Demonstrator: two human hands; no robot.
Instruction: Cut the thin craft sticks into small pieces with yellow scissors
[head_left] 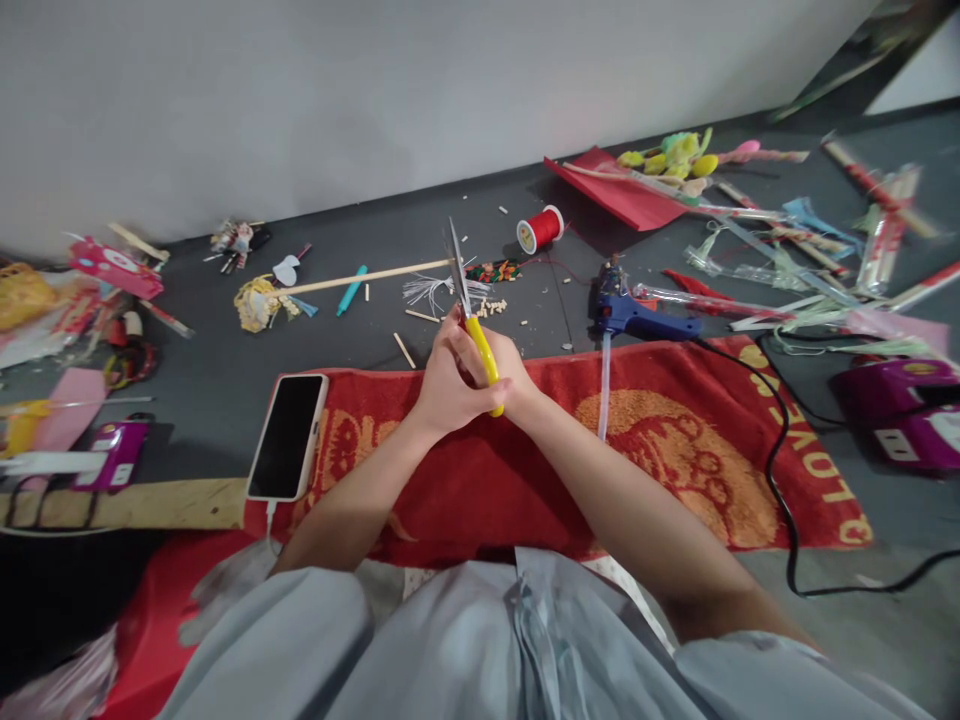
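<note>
1. the left hand (pixel 448 385) is above the middle of a red terry towel with an orange pattern (pixel 465 490). its fingers are curled closed around the handle of a pair of yellow-handled metal scissors (pixel 480 345).
2. the right hand (pixel 517 392) presses against the left one and touches the yellow handle. its fingers are mostly hidden behind the left hand, so i cannot tell how they grip.
3. the scissors are held in the air between the two hands over the towel's far edge. the blades are together and point up and away, tilted slightly left.
4. a black smartphone in a white case (pixel 287 437) lies on the towel's left end, with a white cable plugged into its near end.
5. a blue hot glue gun (pixel 645 318) rests just past the towel's far edge, to the right of the hands. a black power cord (pixel 780 480) runs from it across the towel.
6. beyond the blades, on the dark grey floor (pixel 225 370), lie a long thin wooden stick (pixel 367 278), a spool of red thread (pixel 540 230) and small wood scraps.
7. a rough wooden plank (pixel 127 505) lies to the left of the phone.
</note>
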